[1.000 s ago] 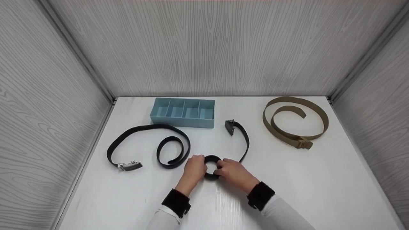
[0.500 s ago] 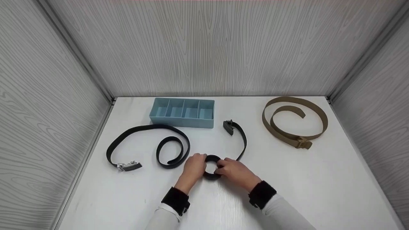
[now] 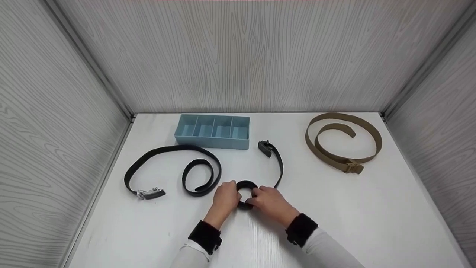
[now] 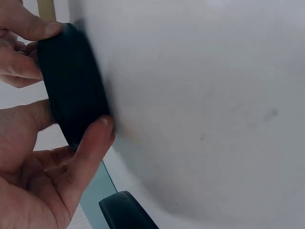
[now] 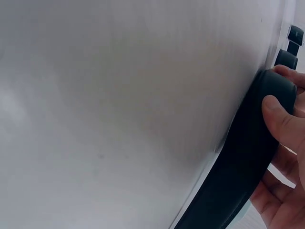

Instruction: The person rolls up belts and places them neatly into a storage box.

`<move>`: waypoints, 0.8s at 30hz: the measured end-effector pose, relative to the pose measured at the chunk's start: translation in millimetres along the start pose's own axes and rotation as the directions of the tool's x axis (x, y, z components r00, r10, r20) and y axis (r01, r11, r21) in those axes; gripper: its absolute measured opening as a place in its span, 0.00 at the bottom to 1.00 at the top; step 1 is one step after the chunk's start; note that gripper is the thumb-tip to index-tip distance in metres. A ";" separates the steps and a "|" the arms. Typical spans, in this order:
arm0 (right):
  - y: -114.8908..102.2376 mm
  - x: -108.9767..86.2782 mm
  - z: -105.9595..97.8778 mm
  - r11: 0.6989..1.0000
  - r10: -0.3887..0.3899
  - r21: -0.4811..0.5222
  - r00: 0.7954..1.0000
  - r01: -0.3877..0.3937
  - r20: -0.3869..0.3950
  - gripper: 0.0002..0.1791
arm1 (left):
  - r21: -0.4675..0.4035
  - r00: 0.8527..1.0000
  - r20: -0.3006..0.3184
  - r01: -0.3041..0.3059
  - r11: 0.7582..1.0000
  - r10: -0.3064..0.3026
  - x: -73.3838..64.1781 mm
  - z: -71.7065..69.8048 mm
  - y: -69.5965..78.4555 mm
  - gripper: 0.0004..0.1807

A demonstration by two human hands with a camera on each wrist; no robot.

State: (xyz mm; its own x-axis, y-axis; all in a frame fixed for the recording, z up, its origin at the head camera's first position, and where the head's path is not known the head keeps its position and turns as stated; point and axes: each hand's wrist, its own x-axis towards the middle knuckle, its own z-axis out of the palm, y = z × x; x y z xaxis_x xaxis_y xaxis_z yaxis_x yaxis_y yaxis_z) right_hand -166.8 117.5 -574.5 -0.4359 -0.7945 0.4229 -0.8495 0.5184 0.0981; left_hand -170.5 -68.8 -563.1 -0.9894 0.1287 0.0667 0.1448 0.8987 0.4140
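Observation:
A black belt (image 3: 246, 184) is rolled into a round coil near the middle of the table, standing on its edge. My left hand (image 3: 225, 196) grips the coil's left side, thumb and fingers pinching its wall in the left wrist view. On the opposite side my right hand (image 3: 273, 202) pinches the coil where the loose strap leaves it. That strap curves away to a dark buckle (image 3: 265, 148) behind the right hand. In the right wrist view, the right thumb presses the outer face of the black strap (image 5: 238, 152).
A second black belt (image 3: 174, 147) with a silver buckle (image 3: 150, 193) lies loosely curled at the left. Behind it stands a blue four-slot box (image 3: 212, 142). A tan belt (image 3: 344, 116) lies at the back right. Grey wood-grain panels (image 3: 238, 56) wall the table.
The loose strap and its buckle have shifted slightly left, toward the coil. Both hands stay on the coil, with small finger movements; the other belts and the box have not moved.

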 end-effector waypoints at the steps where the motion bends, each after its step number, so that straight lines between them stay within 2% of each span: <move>1: -0.4 -0.3 -0.1 1.000 0.010 0.006 1.000 -0.010 0.010 0.06 | 0.005 1.000 0.009 0.001 1.000 -0.001 0.5 -0.3 1.0 0.04; 3: 0.8 -1.9 -1.0 0.999 0.016 0.034 0.999 -0.017 0.037 0.07 | 0.022 1.000 0.028 -0.010 1.000 0.010 2.6 -0.6 1.9 0.02; 7: 8.5 -6.7 -4.7 0.992 0.017 0.125 0.995 -0.029 0.099 0.11 | 0.069 0.996 0.061 -0.073 0.995 0.069 5.9 -1.2 0.7 0.03; 13: 16.6 -9.3 -11.3 0.970 0.011 0.238 0.989 -0.046 0.147 0.14 | 0.132 0.981 0.115 -0.171 0.976 0.156 8.8 -3.1 -0.9 0.06; 20: 13.2 -9.0 -8.3 0.977 -0.008 0.214 0.991 -0.021 0.131 0.09 | 0.153 0.966 0.148 -0.235 0.960 0.213 12.7 -1.3 -0.6 0.11; 22: 11.5 -8.7 -7.1 0.982 -0.008 0.189 0.992 -0.015 0.124 0.08 | 0.139 0.967 0.133 -0.237 0.961 0.219 12.5 0.6 -1.0 0.11; 24: 9.7 -8.5 -6.2 0.988 -0.001 0.157 0.994 -0.016 0.111 0.07 | 0.110 0.974 0.109 -0.210 0.971 0.198 11.3 1.8 -1.8 0.09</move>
State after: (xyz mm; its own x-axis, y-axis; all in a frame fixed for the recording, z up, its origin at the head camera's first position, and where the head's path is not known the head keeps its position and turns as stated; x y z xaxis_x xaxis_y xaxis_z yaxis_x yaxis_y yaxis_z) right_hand -169.5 131.3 -571.5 -0.4654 -0.8252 0.3201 -0.8783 0.4754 -0.0512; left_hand -181.9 -68.2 -564.7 -0.9357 0.3495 0.0477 0.3479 0.8920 0.2885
